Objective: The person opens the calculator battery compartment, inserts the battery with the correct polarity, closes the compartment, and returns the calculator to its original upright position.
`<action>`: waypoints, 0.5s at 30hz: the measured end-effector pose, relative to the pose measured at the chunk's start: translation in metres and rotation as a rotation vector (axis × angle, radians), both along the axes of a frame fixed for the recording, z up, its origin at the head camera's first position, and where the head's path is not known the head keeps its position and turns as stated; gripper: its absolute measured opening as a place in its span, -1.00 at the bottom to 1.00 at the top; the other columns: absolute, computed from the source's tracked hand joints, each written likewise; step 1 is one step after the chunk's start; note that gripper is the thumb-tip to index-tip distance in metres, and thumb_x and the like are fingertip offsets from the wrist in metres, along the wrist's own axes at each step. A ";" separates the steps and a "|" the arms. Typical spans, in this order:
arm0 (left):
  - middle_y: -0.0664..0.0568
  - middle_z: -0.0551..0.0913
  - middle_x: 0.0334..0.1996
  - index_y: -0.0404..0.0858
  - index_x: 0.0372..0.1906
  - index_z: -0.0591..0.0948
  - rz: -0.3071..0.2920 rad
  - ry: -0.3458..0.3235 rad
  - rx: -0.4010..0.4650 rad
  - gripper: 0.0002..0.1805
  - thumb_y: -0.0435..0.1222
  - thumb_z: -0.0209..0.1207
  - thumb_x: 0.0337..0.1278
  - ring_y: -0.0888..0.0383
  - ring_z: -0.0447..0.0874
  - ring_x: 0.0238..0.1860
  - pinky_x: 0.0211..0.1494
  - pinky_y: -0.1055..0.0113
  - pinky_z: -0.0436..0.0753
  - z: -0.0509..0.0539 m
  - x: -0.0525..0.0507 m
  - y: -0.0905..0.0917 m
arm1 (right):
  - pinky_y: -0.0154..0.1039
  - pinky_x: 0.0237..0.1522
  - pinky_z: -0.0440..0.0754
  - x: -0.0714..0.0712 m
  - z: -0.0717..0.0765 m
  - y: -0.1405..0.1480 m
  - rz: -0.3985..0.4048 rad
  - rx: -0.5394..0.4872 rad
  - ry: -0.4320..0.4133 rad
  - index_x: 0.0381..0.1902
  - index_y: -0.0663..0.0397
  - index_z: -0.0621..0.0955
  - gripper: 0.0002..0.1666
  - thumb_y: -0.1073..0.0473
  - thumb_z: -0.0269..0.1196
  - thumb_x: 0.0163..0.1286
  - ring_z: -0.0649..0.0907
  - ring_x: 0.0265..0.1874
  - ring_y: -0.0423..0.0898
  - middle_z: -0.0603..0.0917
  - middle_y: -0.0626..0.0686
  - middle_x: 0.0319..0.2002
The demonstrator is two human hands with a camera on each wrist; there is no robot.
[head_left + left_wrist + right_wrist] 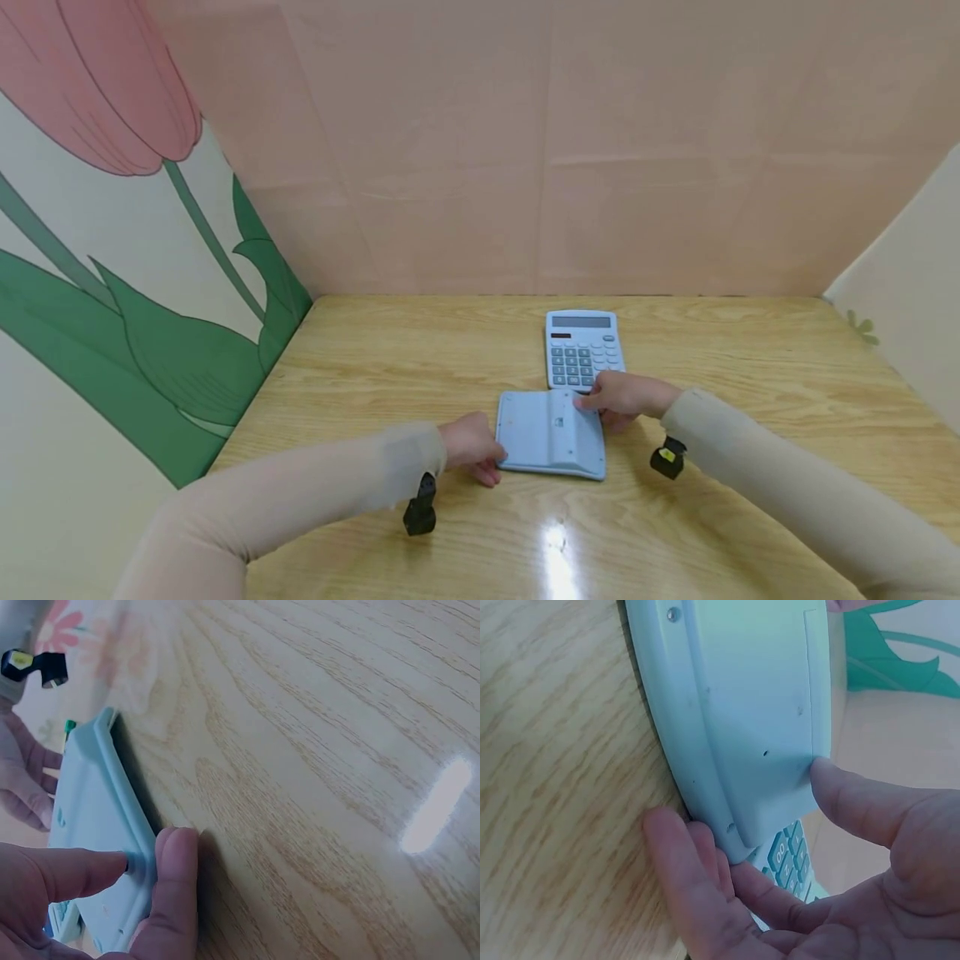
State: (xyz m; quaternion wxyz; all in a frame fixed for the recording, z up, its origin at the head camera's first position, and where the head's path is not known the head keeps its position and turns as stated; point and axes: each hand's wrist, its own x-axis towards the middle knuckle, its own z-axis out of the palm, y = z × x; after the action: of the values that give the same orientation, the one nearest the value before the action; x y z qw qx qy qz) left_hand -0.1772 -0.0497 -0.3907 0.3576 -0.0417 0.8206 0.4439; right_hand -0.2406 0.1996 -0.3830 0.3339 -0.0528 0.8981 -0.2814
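A light blue calculator [525, 429] is turned back side up over the table, its raised ridge and screw holes showing. My left hand [471, 446] pinches its left edge; in the left wrist view the thumb [82, 871] lies on the back and fingers reach round the rim. At the opposite side, my right hand [630, 396] grips the edge, thumb on the ridge and fingers along the end, as the right wrist view shows. Just behind lies a second blue calculator [583, 333], keys and display up, its near right corner partly hidden by the right hand.
The wood-grain table [390, 367] ends at a pinkish cloth wall [540, 167] behind. A tulip-printed panel [135, 367] stands on the left and a pale panel [907, 275] on the right. Black wrist mounts [420, 510] hang under both sleeves.
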 end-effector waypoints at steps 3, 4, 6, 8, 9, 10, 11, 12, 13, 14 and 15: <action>-0.08 0.57 -0.67 -0.48 -0.41 0.54 0.007 0.014 0.017 -0.90 -0.51 0.14 0.21 0.20 0.55 -0.70 -0.37 0.32 0.78 -0.003 0.001 0.000 | -0.22 -0.24 0.72 0.001 -0.001 -0.001 0.007 0.003 0.008 -0.03 0.39 0.46 -0.53 0.01 0.13 0.47 0.56 -0.24 -0.03 0.56 0.16 -0.19; -0.08 0.56 -0.69 -0.48 -0.41 0.54 0.007 0.019 0.021 -0.89 -0.51 0.14 0.22 0.20 0.55 -0.71 -0.39 0.32 0.78 -0.004 0.001 0.000 | -0.24 -0.26 0.70 0.001 -0.001 -0.001 0.011 0.006 0.013 -0.04 0.38 0.47 -0.54 0.00 0.13 0.47 0.55 -0.25 -0.04 0.55 0.15 -0.21; -0.06 0.55 -0.69 -0.48 -0.42 0.55 0.005 0.025 0.022 -0.87 -0.49 0.14 0.24 0.20 0.54 -0.71 -0.41 0.32 0.77 -0.005 0.001 -0.001 | -0.26 -0.29 0.65 0.002 -0.001 0.000 0.017 0.008 0.021 -0.06 0.36 0.49 -0.54 -0.01 0.13 0.47 0.53 -0.26 -0.05 0.54 0.12 -0.23; -0.06 0.55 -0.70 -0.48 -0.41 0.56 0.000 0.030 0.017 -0.85 -0.46 0.14 0.27 0.20 0.54 -0.71 -0.42 0.32 0.77 -0.005 0.001 -0.001 | -0.27 -0.30 0.63 0.003 -0.001 0.000 0.022 0.004 0.031 -0.05 0.37 0.49 -0.53 -0.02 0.13 0.47 0.52 -0.26 -0.04 0.54 0.13 -0.23; -0.05 0.55 -0.70 -0.49 -0.40 0.57 -0.003 0.031 0.011 -0.84 -0.45 0.14 0.27 0.20 0.54 -0.71 -0.42 0.32 0.77 -0.005 0.000 -0.001 | -0.27 -0.29 0.62 0.003 -0.002 0.001 0.022 0.002 0.034 -0.04 0.38 0.49 -0.52 -0.02 0.14 0.47 0.52 -0.25 -0.04 0.54 0.13 -0.22; -0.05 0.55 -0.70 -0.49 -0.39 0.58 -0.007 0.034 0.006 -0.84 -0.45 0.14 0.28 0.21 0.54 -0.71 -0.43 0.33 0.76 -0.005 0.000 -0.001 | -0.25 -0.27 0.64 0.003 -0.002 0.002 0.017 -0.006 0.037 -0.02 0.39 0.48 -0.50 -0.02 0.14 0.46 0.53 -0.22 -0.03 0.55 0.14 -0.18; -0.05 0.55 -0.70 -0.50 -0.39 0.58 -0.010 0.036 0.005 -0.83 -0.45 0.14 0.28 0.21 0.54 -0.71 -0.43 0.33 0.76 -0.005 0.000 -0.001 | -0.23 -0.24 0.66 0.003 -0.002 0.002 0.014 -0.014 0.039 0.00 0.41 0.48 -0.49 -0.02 0.15 0.46 0.54 -0.20 -0.02 0.56 0.16 -0.16; -0.05 0.56 -0.70 -0.51 -0.38 0.58 -0.012 0.037 0.005 -0.83 -0.44 0.14 0.28 0.21 0.53 -0.71 -0.44 0.34 0.76 -0.005 0.000 -0.001 | -0.21 -0.21 0.68 0.003 -0.002 0.003 0.012 -0.021 0.039 0.01 0.42 0.47 -0.47 -0.02 0.15 0.46 0.55 -0.19 -0.01 0.57 0.17 -0.14; -0.05 0.56 -0.70 -0.51 -0.38 0.59 -0.014 0.037 0.006 -0.83 -0.44 0.14 0.29 0.21 0.53 -0.71 -0.44 0.34 0.76 -0.004 0.000 -0.002 | -0.18 -0.18 0.70 0.003 -0.003 0.003 0.010 -0.028 0.038 0.02 0.44 0.46 -0.45 -0.02 0.15 0.45 0.57 -0.18 0.00 0.58 0.19 -0.12; -0.05 0.55 -0.70 -0.51 -0.38 0.59 -0.017 0.036 0.007 -0.83 -0.44 0.14 0.29 0.21 0.53 -0.71 -0.44 0.34 0.76 -0.004 0.000 -0.002 | -0.15 -0.16 0.71 0.002 -0.003 0.003 0.005 -0.038 0.036 0.02 0.44 0.45 -0.45 -0.02 0.16 0.45 0.60 -0.17 0.00 0.60 0.21 -0.10; -0.05 0.56 -0.70 -0.51 -0.38 0.59 -0.018 0.036 0.008 -0.82 -0.44 0.14 0.29 0.22 0.53 -0.71 -0.45 0.35 0.75 -0.004 0.000 -0.003 | -0.13 -0.14 0.72 0.002 -0.003 0.004 0.003 -0.048 0.036 0.03 0.46 0.45 -0.44 -0.02 0.16 0.45 0.63 -0.16 0.00 0.61 0.22 -0.09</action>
State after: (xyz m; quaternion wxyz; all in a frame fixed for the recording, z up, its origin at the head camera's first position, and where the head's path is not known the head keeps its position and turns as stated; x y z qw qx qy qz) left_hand -0.1773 -0.0523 -0.3944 0.3471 -0.0248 0.8253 0.4448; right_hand -0.2389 0.2033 -0.3862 0.3170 -0.0674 0.8967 -0.3015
